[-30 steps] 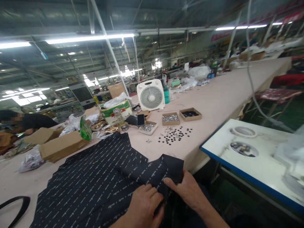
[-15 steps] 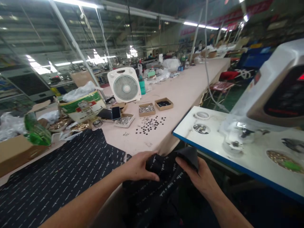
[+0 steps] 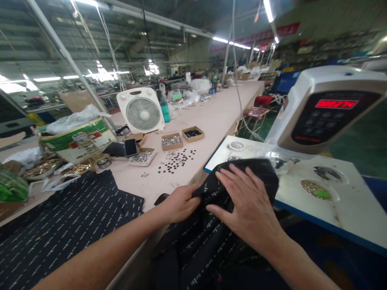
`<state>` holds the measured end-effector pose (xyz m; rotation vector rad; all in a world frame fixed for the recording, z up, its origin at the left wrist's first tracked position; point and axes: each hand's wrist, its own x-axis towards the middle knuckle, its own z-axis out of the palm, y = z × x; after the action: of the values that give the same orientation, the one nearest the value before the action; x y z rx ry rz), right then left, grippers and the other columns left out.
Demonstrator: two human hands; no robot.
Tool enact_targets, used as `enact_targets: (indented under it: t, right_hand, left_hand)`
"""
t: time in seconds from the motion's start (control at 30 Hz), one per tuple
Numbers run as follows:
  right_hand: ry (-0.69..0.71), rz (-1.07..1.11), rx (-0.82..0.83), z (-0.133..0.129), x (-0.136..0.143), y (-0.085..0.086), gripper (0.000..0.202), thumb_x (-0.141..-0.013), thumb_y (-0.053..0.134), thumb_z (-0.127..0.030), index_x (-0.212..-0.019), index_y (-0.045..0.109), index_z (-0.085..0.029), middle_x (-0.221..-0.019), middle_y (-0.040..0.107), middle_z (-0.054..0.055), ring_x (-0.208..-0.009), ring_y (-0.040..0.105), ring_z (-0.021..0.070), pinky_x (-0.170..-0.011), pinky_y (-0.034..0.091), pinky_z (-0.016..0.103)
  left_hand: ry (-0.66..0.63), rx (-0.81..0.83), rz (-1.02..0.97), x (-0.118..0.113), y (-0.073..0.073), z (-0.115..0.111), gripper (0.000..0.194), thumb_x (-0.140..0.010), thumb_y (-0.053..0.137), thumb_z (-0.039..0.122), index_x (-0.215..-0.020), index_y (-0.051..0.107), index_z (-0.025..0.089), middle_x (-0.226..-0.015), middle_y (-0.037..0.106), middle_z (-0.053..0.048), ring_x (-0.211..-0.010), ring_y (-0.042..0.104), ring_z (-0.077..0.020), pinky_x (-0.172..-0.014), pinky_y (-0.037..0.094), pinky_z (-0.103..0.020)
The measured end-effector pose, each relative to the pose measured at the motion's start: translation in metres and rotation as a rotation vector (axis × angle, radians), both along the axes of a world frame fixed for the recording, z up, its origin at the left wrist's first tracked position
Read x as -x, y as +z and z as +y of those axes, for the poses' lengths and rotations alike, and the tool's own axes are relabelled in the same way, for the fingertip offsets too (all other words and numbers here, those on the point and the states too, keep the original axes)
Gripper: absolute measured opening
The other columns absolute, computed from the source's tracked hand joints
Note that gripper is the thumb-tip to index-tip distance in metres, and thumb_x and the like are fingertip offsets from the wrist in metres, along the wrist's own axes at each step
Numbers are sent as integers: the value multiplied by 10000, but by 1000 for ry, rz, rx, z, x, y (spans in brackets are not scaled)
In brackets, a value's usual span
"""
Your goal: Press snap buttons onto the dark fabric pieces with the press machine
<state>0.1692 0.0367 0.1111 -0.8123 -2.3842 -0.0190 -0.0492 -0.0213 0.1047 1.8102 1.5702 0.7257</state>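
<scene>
A piece of black fabric with white lettering point(image 3: 208, 229) hangs between my hands in front of the table edge. My left hand point(image 3: 180, 202) has its fingers closed on the fabric's left part. Spread over the upper right part of the fabric is my right hand point(image 3: 243, 197), palm down, fingers apart. The fabric's far corner reaches over the near edge of the white machine table point(image 3: 341, 185). More of the same dark patterned cloth point(image 3: 75, 225) lies flat on the table at the left.
On the pink table point(image 3: 223, 117) are a fan point(image 3: 143, 110), a box of metal pieces point(image 3: 171, 141), a box of black pieces point(image 3: 192, 133) and scattered black pieces point(image 3: 178, 161). A machine with a red display point(image 3: 335, 104) stands at the right, a plastic-filled carton point(image 3: 78, 139) at the left.
The view has turned right, bringing the red display into sight. My right hand has opened flat over the fabric, whose upper part is now spread out toward the machine table.
</scene>
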Motion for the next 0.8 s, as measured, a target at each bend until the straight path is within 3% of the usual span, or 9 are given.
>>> enact_targets:
  t: [0.1, 0.17, 0.23, 0.27, 0.37, 0.43, 0.5, 0.6, 0.8]
  right_hand:
    - [-30, -41, 74, 3, 7, -2, 804, -822, 713, -533, -1498, 409, -219, -1569, 436, 156, -1401, 443, 394, -1117, 400, 586]
    - [-10, -25, 54, 7, 9, -2, 841, -805, 744, -506, -1510, 395, -211, -1603, 381, 150, -1458, 357, 391, -1165, 348, 576]
    - [68, -32, 77, 11, 10, 0, 842, -781, 775, -481, -1492, 431, -190, -1554, 457, 160, -1462, 351, 381, -1201, 282, 568]
    - [128, -55, 134, 13, 10, 1, 804, -773, 783, -473, -1461, 477, -191, -1488, 537, 160, -1415, 422, 374, -1188, 297, 559]
    - [285, -142, 432, 16, 9, 3, 395, -816, 745, -430, -1158, 703, -237, -1100, 762, 73, -1047, 675, 294, -982, 475, 433]
    - [311, -150, 636, 16, 7, 2, 170, -881, 670, -393, -902, 737, -238, -870, 760, 3, -818, 685, 222, -777, 492, 324]
    - [296, -113, 775, 15, 4, 2, 222, -913, 621, -376, -778, 706, -222, -757, 713, -28, -718, 650, 185, -659, 446, 274]
    - [312, -78, 843, 12, 3, 2, 234, -906, 623, -363, -737, 681, -211, -713, 668, -36, -686, 613, 168, -629, 410, 260]
    - [351, -21, 896, 11, 5, 0, 184, -915, 593, -332, -824, 696, -210, -841, 710, 10, -785, 632, 194, -711, 448, 288]
  left_hand:
    - [17, 63, -44, -3, 14, 1, 206, -868, 494, 271, -945, 654, 164, -907, 684, -12, -843, 587, -189, -791, 467, -287]
    - [45, 134, -130, -2, 20, 1, 245, -884, 518, 350, -887, 656, 148, -835, 664, -10, -782, 564, -174, -726, 451, -275]
    - [88, 206, -240, -1, 23, 1, 305, -885, 540, 415, -850, 658, 136, -782, 643, -10, -735, 546, -160, -686, 438, -269]
    - [102, 239, -291, 0, 25, 0, 332, -883, 553, 446, -846, 660, 134, -771, 638, -11, -720, 541, -155, -674, 436, -266]
    - [79, 329, -342, 6, 28, -1, 426, -876, 580, 551, -836, 675, 138, -767, 643, -13, -700, 537, -146, -654, 429, -259]
    - [13, 379, -295, 11, 32, -1, 445, -850, 618, 587, -859, 696, 150, -780, 648, -5, -705, 535, -142, -662, 427, -255]
    - [-94, 420, -218, 17, 34, -1, 415, -782, 709, 569, -903, 714, 173, -776, 636, 18, -714, 531, -138, -680, 426, -248]
    - [-218, 450, -61, 22, 32, 0, 366, -657, 824, 476, -841, 702, 184, -700, 565, 47, -684, 501, -132, -635, 400, -232]
    - [-265, 406, 11, 24, 17, 1, 200, -791, 636, 325, -686, 566, 170, -628, 413, 48, -594, 384, -101, -550, 317, -228]
